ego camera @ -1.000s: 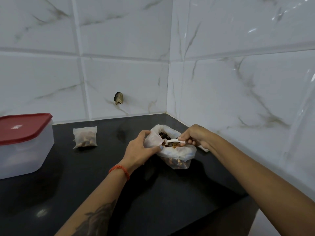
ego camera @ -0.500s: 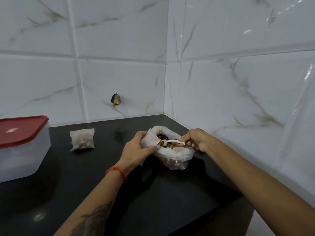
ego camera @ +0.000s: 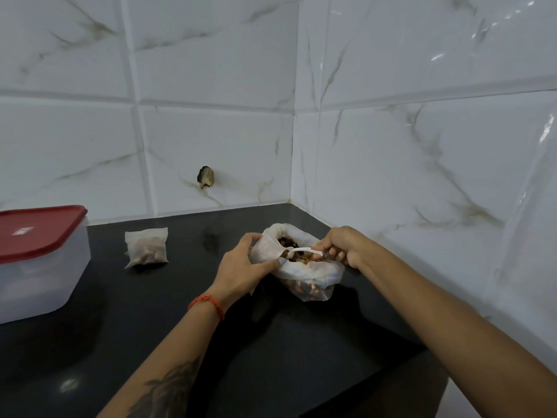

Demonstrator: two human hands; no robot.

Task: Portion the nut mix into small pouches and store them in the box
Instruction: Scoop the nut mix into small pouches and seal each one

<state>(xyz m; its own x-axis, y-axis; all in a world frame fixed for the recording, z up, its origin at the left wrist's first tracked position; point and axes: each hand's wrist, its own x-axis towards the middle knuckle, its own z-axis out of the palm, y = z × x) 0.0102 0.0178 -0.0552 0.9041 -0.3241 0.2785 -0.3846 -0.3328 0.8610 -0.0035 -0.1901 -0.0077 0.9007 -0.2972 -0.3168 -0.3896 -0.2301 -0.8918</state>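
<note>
On the dark surface (ego camera: 271, 342), the red-lidded box (ego camera: 39, 257) sits far left, well apart from the bag of nut mix (ego camera: 310, 276) at right. The left hand (ego camera: 241, 267) pinches an open small pouch (ego camera: 265, 247) at the bag's left rim. The right hand (ego camera: 340, 245) grips a white spoon (ego camera: 301, 251), its handle running right to left toward the pouch.

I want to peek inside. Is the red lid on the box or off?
On. The red lid sits flat over the box, covering its top.

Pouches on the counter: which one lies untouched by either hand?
The filled pouch beside the red-lidded box; the other pouch is gripped by the left hand.
</note>
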